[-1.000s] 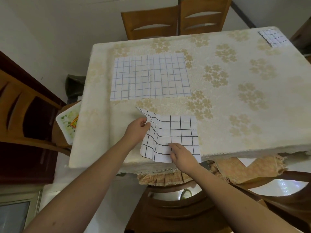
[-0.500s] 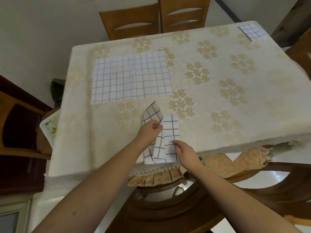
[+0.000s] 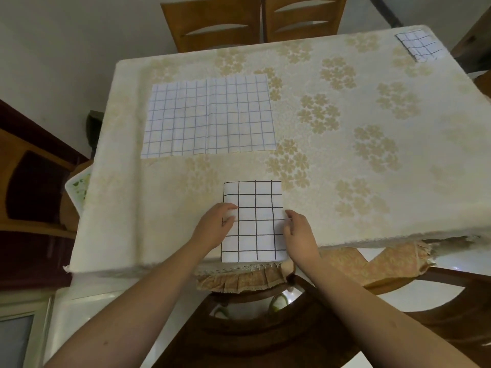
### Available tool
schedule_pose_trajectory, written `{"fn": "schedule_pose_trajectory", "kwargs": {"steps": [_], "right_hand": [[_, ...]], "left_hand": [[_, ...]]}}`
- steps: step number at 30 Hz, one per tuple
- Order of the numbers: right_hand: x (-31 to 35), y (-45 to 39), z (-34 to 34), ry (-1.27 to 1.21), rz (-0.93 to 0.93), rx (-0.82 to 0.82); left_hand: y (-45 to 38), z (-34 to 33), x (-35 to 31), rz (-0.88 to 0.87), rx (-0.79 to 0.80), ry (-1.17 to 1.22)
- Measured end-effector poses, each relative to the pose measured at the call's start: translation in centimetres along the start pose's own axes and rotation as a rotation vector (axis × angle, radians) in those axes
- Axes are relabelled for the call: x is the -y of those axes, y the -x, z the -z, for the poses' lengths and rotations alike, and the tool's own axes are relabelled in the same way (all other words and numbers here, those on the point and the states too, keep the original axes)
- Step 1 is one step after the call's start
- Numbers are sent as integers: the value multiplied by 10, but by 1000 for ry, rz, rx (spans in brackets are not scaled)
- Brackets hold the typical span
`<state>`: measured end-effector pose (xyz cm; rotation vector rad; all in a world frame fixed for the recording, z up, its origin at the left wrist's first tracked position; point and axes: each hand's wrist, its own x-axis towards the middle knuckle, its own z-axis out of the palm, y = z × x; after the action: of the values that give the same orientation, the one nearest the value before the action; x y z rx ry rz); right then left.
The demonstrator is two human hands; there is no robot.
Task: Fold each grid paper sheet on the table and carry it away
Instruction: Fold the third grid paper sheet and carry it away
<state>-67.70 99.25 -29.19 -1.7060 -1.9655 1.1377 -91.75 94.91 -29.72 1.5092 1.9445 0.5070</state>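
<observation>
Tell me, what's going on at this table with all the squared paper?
A person is folding grid paper. Their left hand and right hand rest on the two side edges of a folded black-lined sheet lying flat at the near table edge. A larger blue-lined sheet lies unfolded further back on the tablecloth, and a small folded piece sits at the far right corner.

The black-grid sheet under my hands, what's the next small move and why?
Probably run the left hand along the left edge to set the crease. The black-grid sheet lies flat, doubled, at the table edge, the right hand at its right edge.
</observation>
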Motion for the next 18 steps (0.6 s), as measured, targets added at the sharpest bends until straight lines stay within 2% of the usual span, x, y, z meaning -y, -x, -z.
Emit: {"fn": "schedule_pose_trajectory", "kwargs": {"steps": [3,8,12,18], "right_hand": [[6,-6,-5,123,164,21],[14,-18,-19,321,412,75],[15,-25,-32,467,475,133],[8,-30,-42,615,494,222]], "left_hand": [[1,-3,17,-122,87,-278],[-1,-12,27,-185,197,-610],[-4,-17,32,-254,222,-701],[-6,-18,38,-268,238,-686]]}}
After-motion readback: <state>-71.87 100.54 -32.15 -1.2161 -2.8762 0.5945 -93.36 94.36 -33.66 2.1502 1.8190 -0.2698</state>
